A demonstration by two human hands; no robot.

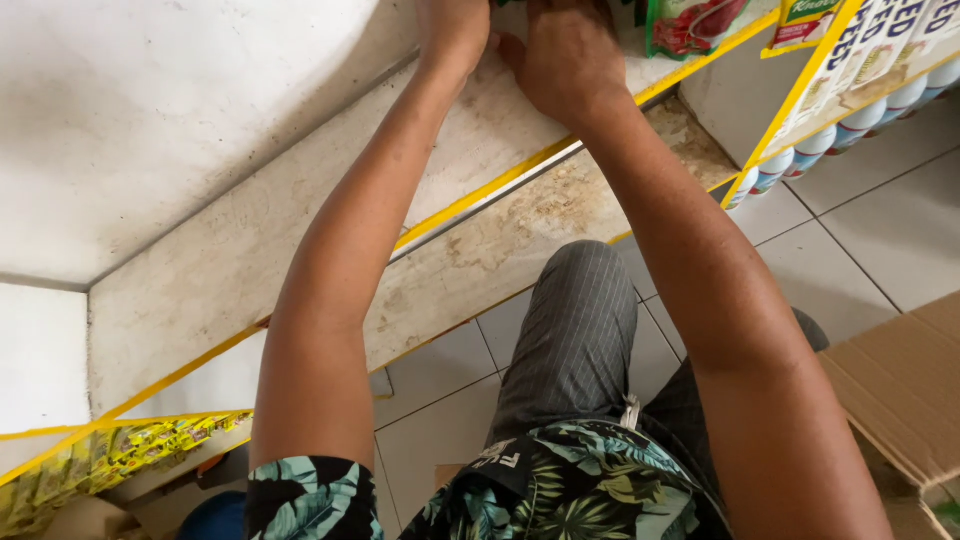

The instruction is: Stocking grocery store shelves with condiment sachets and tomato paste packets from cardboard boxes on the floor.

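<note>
Both my arms reach up to a worn white shelf board [300, 230] with yellow edge strips. My left hand [452, 30] is at the top edge of the view, fingers cut off by the frame. My right hand [565, 55] lies beside it on the board, fingers also out of view, next to a red and green packet [690, 25]. What either hand grips is hidden. My knee in grey striped trousers [580, 320] is bent below the lower shelf board [500, 260].
A neighbouring shelf unit at the right holds rows of cans with white and blue ends [860, 120] and packets above. A cardboard box flap [900, 390] lies at the lower right. Yellow sachets [110, 455] hang at the lower left. White floor tiles [880, 230] lie below.
</note>
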